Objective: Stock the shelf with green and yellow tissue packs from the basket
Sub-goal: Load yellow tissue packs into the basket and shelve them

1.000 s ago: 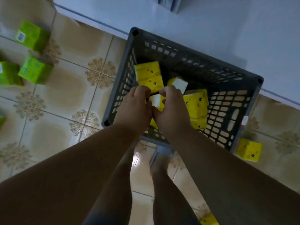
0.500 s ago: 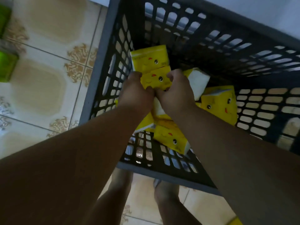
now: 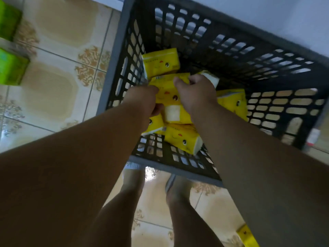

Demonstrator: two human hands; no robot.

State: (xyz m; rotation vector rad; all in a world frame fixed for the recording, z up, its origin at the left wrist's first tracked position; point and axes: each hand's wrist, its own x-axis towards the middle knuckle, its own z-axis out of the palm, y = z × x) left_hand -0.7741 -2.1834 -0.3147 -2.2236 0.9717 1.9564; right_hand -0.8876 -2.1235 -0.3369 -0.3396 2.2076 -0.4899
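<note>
A dark slatted plastic basket [image 3: 114, 68] stands on the tiled floor and holds several yellow tissue packs with cartoon faces. Both my hands reach into it. My left hand [image 3: 142, 100] and my right hand [image 3: 194, 93] grip one yellow pack [image 3: 169, 93] from either side, holding it above the others. Another yellow pack [image 3: 161, 62] lies against the far left wall. One more [image 3: 183, 138] lies near the front wall, and a further pack [image 3: 233, 102] sits to the right. No shelf is in view.
Two green tissue packs [image 3: 8, 20] [image 3: 10, 68] lie on the floor at the left edge. A yellow pack [image 3: 246, 236] lies on the floor at the bottom right. My legs and feet [image 3: 178, 188] stand just in front of the basket. A pale wall rises behind the basket.
The camera has come closer to the basket. Both hands have closed round one yellow pack and lifted it a little above the pile.
</note>
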